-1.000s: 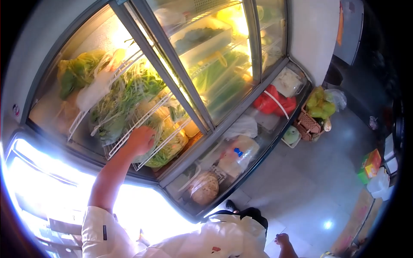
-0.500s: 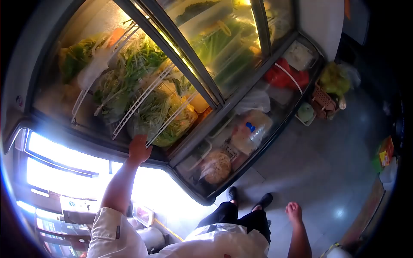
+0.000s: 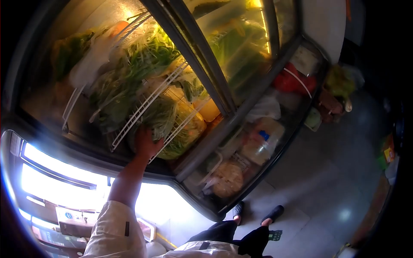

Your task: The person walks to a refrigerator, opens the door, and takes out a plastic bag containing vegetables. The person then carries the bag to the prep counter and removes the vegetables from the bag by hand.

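Note:
My left hand reaches into the open glass-fronted fridge, between two white wire dividers. It is at the near end of a pile of leafy greens, some in clear plastic bags. The thumb stands apart from the rest of the hand, toward the right divider; the fingertips are dim and partly lost among the leaves. Whether they touch the greens I cannot tell. My right hand is out of view.
Sliding door frames cross the fridge, with more bagged greens behind the glass. A lower ledge holds a red bag, a tub with a blue mark and a bag of round pale food. Baskets stand on the floor.
My left hand has moved deeper into the fridge, in among the greens. My right hand, earlier seen low at the right with fingers curled, has left the view. The camera has shifted slightly.

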`<state>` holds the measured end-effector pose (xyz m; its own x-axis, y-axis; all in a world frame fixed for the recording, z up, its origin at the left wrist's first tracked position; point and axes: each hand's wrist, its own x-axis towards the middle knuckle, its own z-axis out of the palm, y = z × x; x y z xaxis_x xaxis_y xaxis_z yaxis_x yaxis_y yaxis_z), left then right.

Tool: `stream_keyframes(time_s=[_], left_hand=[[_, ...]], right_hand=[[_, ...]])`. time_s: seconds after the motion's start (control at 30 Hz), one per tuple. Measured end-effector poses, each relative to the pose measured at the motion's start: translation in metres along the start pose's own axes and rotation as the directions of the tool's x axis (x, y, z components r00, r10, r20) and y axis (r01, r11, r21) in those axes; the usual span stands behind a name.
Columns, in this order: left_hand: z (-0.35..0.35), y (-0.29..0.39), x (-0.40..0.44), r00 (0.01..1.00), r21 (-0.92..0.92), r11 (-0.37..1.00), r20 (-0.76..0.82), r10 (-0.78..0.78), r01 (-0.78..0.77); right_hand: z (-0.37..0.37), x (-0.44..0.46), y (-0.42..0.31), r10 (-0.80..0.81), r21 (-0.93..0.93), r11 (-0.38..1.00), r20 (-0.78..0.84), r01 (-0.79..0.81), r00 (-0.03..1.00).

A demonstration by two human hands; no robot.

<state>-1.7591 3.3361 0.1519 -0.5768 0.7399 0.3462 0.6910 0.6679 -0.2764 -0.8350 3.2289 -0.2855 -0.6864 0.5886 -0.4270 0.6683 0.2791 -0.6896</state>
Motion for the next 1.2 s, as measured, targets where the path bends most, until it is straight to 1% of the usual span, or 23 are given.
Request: stream_keyframes(time_s=[0.07, 0.1, 0.17, 0.2, 0.23, 0.27, 0.33, 0.37, 0.4, 0.47, 0.5, 0.57, 0.63, 0.7, 0.8, 0.9, 0.93, 0.97, 1.0, 1.07, 1.1, 1.13, 1.2], left_hand=[[0.0, -0.005, 0.009, 0.994, -0.049, 0.994, -0.056, 0.09, -0.092], [-0.003, -0.009, 0.014, 0.998, -0.07, 0.996, -0.009, 0.063, -0.064], [-0.017, -0.009, 0.021, 0.996, -0.109, 0.994, 0.094, 0.012, -0.002], [-0.009, -0.017, 0.021, 0.998, -0.117, 0.993, 0.054, -0.023, 0.029], [0.004, -0.033, 0.022, 0.998, -0.126, 0.99, 0.013, -0.058, 0.059], [0.011, -0.045, 0.022, 0.995, -0.138, 0.986, -0.026, -0.094, 0.089], [0.009, -0.053, 0.021, 0.974, -0.2, 0.954, 0.023, -0.226, 0.226], [0.006, -0.054, 0.02, 0.956, -0.226, 0.929, 0.051, -0.289, 0.293], [0.004, -0.055, 0.022, 0.949, -0.174, 0.934, -0.002, -0.316, 0.311], [0.003, -0.057, 0.029, 0.927, -0.069, 0.933, -0.106, -0.359, 0.353], [0.006, -0.059, 0.03, 0.934, -0.034, 0.956, -0.205, -0.293, 0.292], [0.038, -0.085, 0.033, 0.945, 0.002, 0.962, -0.19, -0.266, 0.272], [0.046, -0.089, 0.035, 0.948, 0.016, 0.961, -0.175, -0.268, 0.274], [0.038, -0.076, 0.032, 0.945, 0.009, 0.955, -0.148, -0.291, 0.296], [0.022, -0.061, 0.025, 0.95, 0.001, 0.953, -0.077, -0.303, 0.304], [0.0, -0.035, 0.007, 0.949, -0.158, 0.984, -0.287, -0.127, 0.084], [-0.007, -0.029, -0.002, 0.961, -0.173, 0.984, -0.264, -0.087, 0.041], [-0.014, -0.022, -0.012, 0.969, -0.191, 0.982, -0.241, -0.045, -0.002], [-0.019, -0.015, -0.022, 0.976, -0.211, 0.976, -0.218, -0.001, -0.046], [-0.025, 0.0, -0.042, 0.969, -0.208, 0.974, -0.244, 0.043, -0.095], [-0.028, 0.006, -0.049, 0.964, -0.207, 0.971, -0.257, 0.064, -0.119], [-0.033, 0.011, -0.053, 0.967, -0.254, 0.961, -0.252, 0.044, -0.11], [-0.038, 0.019, -0.058, 0.97, -0.349, 0.933, -0.245, 0.004, -0.092]], right_hand=[[0.015, 0.016, -0.02, 0.118, 0.041, 0.992, -0.027, -0.117, 0.993], [0.015, 0.025, -0.029, 0.18, 0.064, 0.982, -0.035, -0.177, 0.983], [0.006, 0.048, -0.044, 0.396, 0.269, 0.87, 0.117, -0.413, 0.911], [-0.003, 0.063, -0.05, 0.482, 0.35, 0.776, 0.207, -0.524, 0.852], [-0.024, 0.073, -0.073, 0.536, 0.501, 0.667, 0.19, -0.551, 0.822], [-0.034, 0.083, -0.078, 0.577, 0.539, 0.599, 0.222, -0.592, 0.786], [-0.066, 0.095, -0.097, 0.593, 0.626, 0.529, 0.211, -0.573, 0.777], [-0.069, 0.101, -0.096, 0.618, 0.624, 0.524, 0.19, -0.579, 0.763], [-0.073, 0.103, -0.094, 0.633, 0.683, 0.459, 0.197, -0.568, 0.749], [-0.078, 0.106, -0.088, 0.622, 0.694, 0.463, 0.189, -0.551, 0.76], [-0.079, 0.104, -0.086, 0.623, 0.683, 0.474, 0.186, -0.556, 0.76], [-0.08, 0.101, -0.084, 0.621, 0.663, 0.496, 0.18, -0.561, 0.763], [-0.076, 0.094, -0.082, 0.655, 0.665, 0.447, 0.213, -0.599, 0.725], [-0.075, 0.088, -0.081, 0.655, 0.69, 0.388, 0.259, -0.611, 0.71], [-0.077, 0.082, -0.079, 0.655, 0.671, 0.374, 0.298, -0.64, 0.695], [-0.08, 0.082, -0.063, 0.648, 0.647, 0.372, 0.332, -0.666, 0.685], [-0.084, 0.085, -0.058, 0.644, 0.629, 0.379, 0.348, -0.679, 0.682], [-0.085, 0.088, -0.05, 0.648, 0.642, 0.344, 0.365, -0.685, 0.668], [-0.092, 0.097, -0.042, 0.627, 0.63, 0.38, 0.362, -0.677, 0.689], [-0.111, 0.114, -0.038, 0.587, 0.605, 0.446, 0.359, -0.66, 0.725], [-0.126, 0.129, -0.04, 0.599, 0.462, 0.581, 0.314, -0.67, 0.736], [-0.146, 0.145, -0.059, 0.662, 0.474, 0.514, 0.311, -0.715, 0.682], [-0.179, 0.172, -0.079, 0.636, 0.389, 0.611, 0.278, -0.689, 0.72]])
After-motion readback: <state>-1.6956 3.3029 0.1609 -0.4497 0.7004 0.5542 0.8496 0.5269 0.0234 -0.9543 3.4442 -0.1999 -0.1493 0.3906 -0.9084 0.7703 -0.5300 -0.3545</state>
